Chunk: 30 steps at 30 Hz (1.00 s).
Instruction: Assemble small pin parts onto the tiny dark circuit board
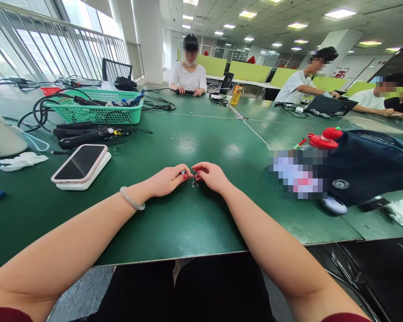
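My left hand (169, 180) rests over the green table, thumb and fingers pinched together. A small bluish bit shows between them, too small to name. Close beside it, my right hand (212, 176) has its fingers curled in, the tips almost meeting those of the left; whatever they hold is hidden. Just below the fingertips lies a small silvery metal piece (195, 184) on the tabletop. On my left wrist is a pale bangle (132, 198).
Left of my hands lies a phone (81, 163) on a white box. Behind it are black cable-attached devices (83, 135) and a green basket (104, 117). A dark blue bag (372, 165) and a mouse (334, 205) sit at right. Several people sit around the table.
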{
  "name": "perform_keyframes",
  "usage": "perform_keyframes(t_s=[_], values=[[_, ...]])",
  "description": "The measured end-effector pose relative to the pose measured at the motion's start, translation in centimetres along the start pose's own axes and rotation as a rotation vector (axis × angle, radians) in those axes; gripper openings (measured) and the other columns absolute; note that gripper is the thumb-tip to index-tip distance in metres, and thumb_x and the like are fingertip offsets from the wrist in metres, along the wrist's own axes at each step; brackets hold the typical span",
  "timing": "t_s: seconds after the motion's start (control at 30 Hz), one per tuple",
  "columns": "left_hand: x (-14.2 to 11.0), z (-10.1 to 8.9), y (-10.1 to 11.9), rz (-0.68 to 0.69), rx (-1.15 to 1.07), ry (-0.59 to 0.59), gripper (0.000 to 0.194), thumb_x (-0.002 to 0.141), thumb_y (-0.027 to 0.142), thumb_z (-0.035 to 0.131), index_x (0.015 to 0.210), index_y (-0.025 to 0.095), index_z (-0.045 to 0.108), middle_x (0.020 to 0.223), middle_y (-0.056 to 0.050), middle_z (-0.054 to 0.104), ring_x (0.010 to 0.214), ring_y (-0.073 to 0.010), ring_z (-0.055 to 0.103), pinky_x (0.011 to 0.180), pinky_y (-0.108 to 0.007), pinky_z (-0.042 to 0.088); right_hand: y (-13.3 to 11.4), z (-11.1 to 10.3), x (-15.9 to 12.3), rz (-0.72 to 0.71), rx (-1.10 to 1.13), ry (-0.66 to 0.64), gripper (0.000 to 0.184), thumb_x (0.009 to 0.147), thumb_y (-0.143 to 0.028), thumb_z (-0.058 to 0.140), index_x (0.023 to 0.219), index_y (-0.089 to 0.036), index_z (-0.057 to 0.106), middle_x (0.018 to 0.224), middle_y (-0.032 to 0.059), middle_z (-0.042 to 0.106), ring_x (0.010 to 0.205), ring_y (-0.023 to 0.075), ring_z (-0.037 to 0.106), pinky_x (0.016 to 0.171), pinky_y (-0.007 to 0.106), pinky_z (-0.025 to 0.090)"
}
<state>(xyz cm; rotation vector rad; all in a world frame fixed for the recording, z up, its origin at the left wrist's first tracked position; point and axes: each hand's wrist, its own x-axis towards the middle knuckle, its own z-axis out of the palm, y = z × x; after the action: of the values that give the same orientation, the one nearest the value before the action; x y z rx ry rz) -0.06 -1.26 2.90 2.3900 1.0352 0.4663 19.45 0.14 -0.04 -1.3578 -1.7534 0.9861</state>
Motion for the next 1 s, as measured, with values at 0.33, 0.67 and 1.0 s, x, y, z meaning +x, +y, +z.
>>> perform_keyframes(t_s=[0.33, 0.67, 1.0], values=[[0.7, 0.1, -1.8, -0.125, 0.012, 0.16, 0.038, 0.09, 0.032, 0.029, 0.117, 0.021, 0.054, 0.081, 0.001, 0.069, 0.078, -0.0152, 0.06, 0.079, -0.028, 0.044, 0.2, 0.7, 0.9, -0.309, -0.496, -0.031, 0.04, 0.083, -0.013, 0.048, 0.12, -0.024, 0.057, 0.12, 0.0045, 0.06, 0.117, 0.0188, 0.045, 0.102, 0.039, 0.034], [0.5, -0.2, -1.6, -0.149, -0.007, 0.156, 0.034, 0.087, 0.034, 0.034, 0.099, 0.022, 0.063, 0.087, 0.0, 0.068, 0.059, -0.0121, 0.056, 0.065, -0.026, 0.045, -0.8, -1.1, -1.0, -0.208, -0.353, -0.068, 0.025, 0.081, -0.023, 0.055, 0.103, -0.025, 0.067, 0.092, 0.0001, 0.068, 0.077, 0.0115, 0.058, 0.075, 0.025, 0.045], [0.6, 0.1, -1.7, -0.093, 0.012, 0.166, 0.04, 0.081, 0.019, 0.037, 0.114, 0.02, 0.059, 0.07, -0.001, 0.063, 0.07, -0.0151, 0.062, 0.076, -0.03, 0.048, -1.4, -0.6, -1.5, -0.151, -0.344, -0.212, 0.006, 0.069, -0.017, 0.067, 0.074, -0.02, 0.069, 0.071, -0.0018, 0.065, 0.066, 0.0093, 0.055, 0.066, 0.022, 0.042]])
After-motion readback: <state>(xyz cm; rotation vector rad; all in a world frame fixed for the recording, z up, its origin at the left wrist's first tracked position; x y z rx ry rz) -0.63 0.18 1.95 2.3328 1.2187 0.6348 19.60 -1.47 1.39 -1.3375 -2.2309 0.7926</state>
